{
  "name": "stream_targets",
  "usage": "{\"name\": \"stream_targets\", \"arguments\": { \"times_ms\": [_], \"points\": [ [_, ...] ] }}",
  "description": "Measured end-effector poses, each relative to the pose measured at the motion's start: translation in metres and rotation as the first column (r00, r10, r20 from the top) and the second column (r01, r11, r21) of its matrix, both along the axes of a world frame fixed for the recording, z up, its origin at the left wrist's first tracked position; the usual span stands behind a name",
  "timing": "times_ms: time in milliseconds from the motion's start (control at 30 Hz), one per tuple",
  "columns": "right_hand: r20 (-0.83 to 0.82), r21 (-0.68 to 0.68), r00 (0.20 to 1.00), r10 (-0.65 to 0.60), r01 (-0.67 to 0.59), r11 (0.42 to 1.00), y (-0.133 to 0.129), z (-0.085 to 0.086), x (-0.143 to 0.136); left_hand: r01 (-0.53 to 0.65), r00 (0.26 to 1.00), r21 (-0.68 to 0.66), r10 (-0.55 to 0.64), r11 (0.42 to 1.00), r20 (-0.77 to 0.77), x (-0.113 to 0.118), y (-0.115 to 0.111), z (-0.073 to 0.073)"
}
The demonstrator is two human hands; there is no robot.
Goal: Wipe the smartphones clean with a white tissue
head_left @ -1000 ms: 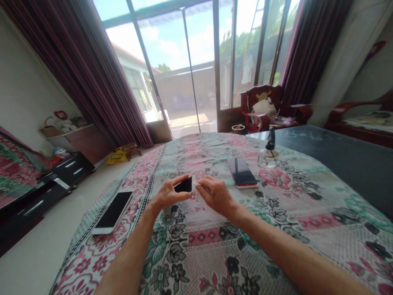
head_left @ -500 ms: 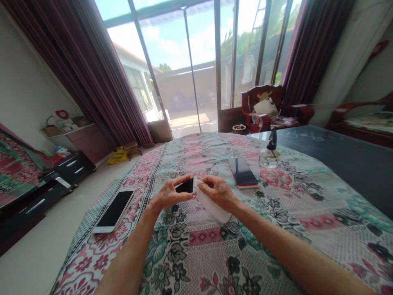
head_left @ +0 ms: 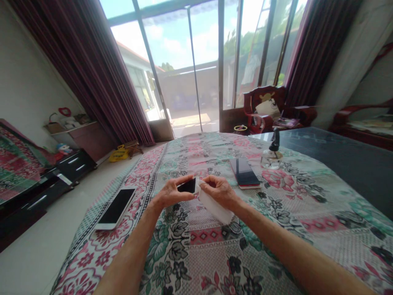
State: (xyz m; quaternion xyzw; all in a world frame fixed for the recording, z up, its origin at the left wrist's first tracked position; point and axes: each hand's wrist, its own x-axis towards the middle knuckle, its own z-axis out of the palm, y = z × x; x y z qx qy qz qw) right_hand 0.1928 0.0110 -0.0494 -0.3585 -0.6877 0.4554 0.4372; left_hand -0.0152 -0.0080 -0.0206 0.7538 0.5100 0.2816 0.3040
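Observation:
My left hand (head_left: 170,192) is closed around the edges of a smartphone (head_left: 188,187) with a dark screen and a light end, held above the tablecloth. Pinched in my right hand (head_left: 220,191) is a thin white wipe (head_left: 215,209), pressed against the phone's right end and hanging down towards me. Left of my hands lies a white phone (head_left: 117,209), screen up. Beyond my right hand rests a dark-screened phone (head_left: 245,173) with a reddish edge. My fingers hide part of the held phone.
A clear pump bottle (head_left: 272,157) with a black top stands at the back right on the floral tablecloth (head_left: 208,254). A dark table (head_left: 344,164) adjoins on the right. Behind are a wooden chair (head_left: 265,106), glass doors and purple curtains (head_left: 89,69).
The view has shifted slightly. My hands keep the same hold, with the right hand's fingers and the wipe still at the phone's end.

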Motion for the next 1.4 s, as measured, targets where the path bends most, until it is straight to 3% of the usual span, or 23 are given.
{"name": "stream_targets", "arguments": {
  "times_ms": [133,267,533,700,933,1200,1400],
  "points": [
    [0.026,-0.004,0.999,-0.046,0.046,0.999,0.002,0.000,0.003,0.041,0.999,-0.008,-0.041,0.999,-0.005,0.002,0.000,-0.001],
    [0.031,0.058,0.999,-0.022,0.021,0.998,0.000,-0.002,-0.001,-0.003,1.000,0.002,0.003,1.000,-0.003,0.000,0.000,-0.001],
    [-0.025,-0.019,0.999,0.022,-0.022,1.000,0.000,-0.003,-0.001,0.011,1.000,-0.012,-0.011,1.000,0.002,0.001,-0.001,0.000],
    [0.011,0.000,0.997,-0.075,0.075,0.997,0.003,-0.006,0.001,0.043,0.999,-0.025,-0.043,0.999,-0.009,0.002,-0.002,-0.001],
    [0.061,0.103,0.984,-0.168,0.161,0.982,0.003,-0.007,0.000,0.033,0.999,-0.046,-0.032,0.998,0.030,0.001,0.001,-0.002],
    [0.055,0.245,0.987,-0.150,0.132,0.961,-0.015,-0.004,-0.008,-0.020,0.998,-0.016,0.021,1.000,0.063,-0.008,0.006,-0.007],
    [0.051,0.135,0.992,-0.118,0.110,0.985,-0.007,-0.009,-0.005,0.023,0.999,-0.027,-0.022,0.999,0.026,-0.003,0.002,-0.004]
  ]
}}
